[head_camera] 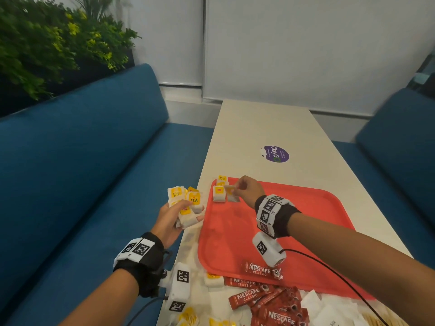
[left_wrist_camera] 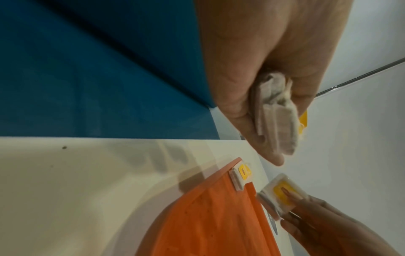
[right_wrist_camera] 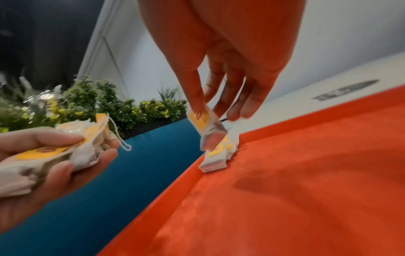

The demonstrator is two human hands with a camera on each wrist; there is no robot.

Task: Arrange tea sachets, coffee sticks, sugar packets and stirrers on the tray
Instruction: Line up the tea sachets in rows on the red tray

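A red tray (head_camera: 294, 222) lies on the beige table. Two tea sachets (head_camera: 219, 192) with yellow labels sit in its far left corner (right_wrist_camera: 215, 156). My right hand (head_camera: 237, 188) pinches another tea sachet (right_wrist_camera: 205, 124) just above that corner, beside the ones lying there. My left hand (head_camera: 181, 214) hovers left of the tray over the table edge and grips a bunch of several tea sachets (head_camera: 186, 201) (left_wrist_camera: 276, 119). One red coffee stick (head_camera: 260, 269) lies on the tray's near edge.
A pile of red coffee sticks (head_camera: 270, 304), loose tea sachets (head_camera: 213, 280) and white paper packets (head_camera: 329, 311) lies on the table (head_camera: 259, 128) in front of the tray. A purple sticker (head_camera: 275, 153) is further back. Blue sofas (head_camera: 94, 161) flank the table; plants stand behind the left one.
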